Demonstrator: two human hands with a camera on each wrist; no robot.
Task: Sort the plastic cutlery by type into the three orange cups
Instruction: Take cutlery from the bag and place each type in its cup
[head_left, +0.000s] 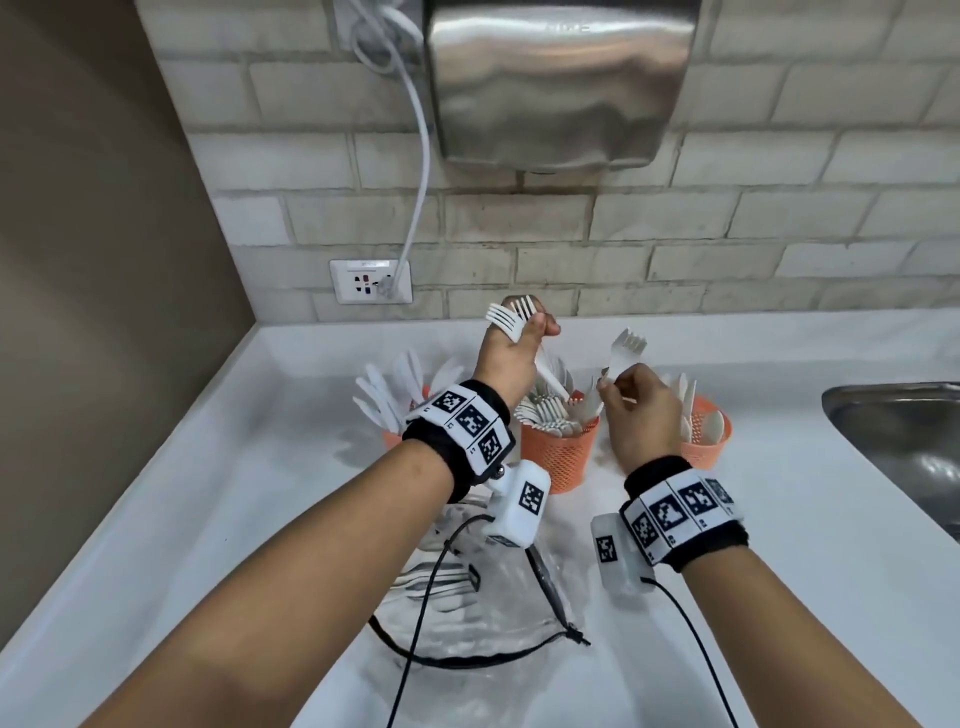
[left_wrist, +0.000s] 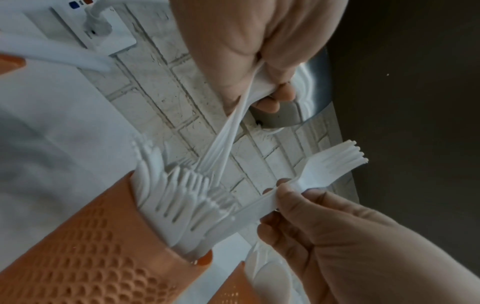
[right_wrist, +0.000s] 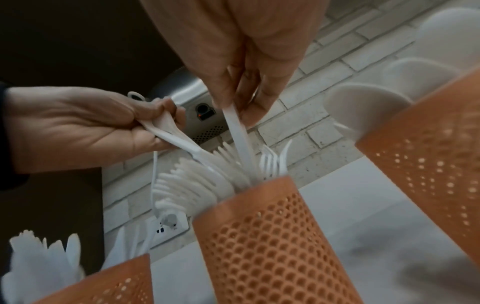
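Three orange mesh cups stand in a row on the counter. The left cup (head_left: 393, 438) holds knives (right_wrist: 39, 257), the middle cup (head_left: 561, 453) forks, the right cup (head_left: 707, 434) spoons (right_wrist: 363, 102). My left hand (head_left: 535, 325) grips two white forks (head_left: 511, 317), tines up, over the middle cup (left_wrist: 103, 246); their handles (left_wrist: 233, 115) slant down to its rim. My right hand (head_left: 610, 379) pinches a single fork (head_left: 627, 347) by the neck; its handle (right_wrist: 239, 135) dips among the forks in the middle cup (right_wrist: 259, 236).
A clear plastic bag (head_left: 493, 613) with some cutlery inside lies on the white counter near me, under my wrists. A steel sink (head_left: 904, 436) is at the right. A hand dryer (head_left: 561, 78) hangs on the brick wall above, its cable plugged into a socket (head_left: 370, 280).
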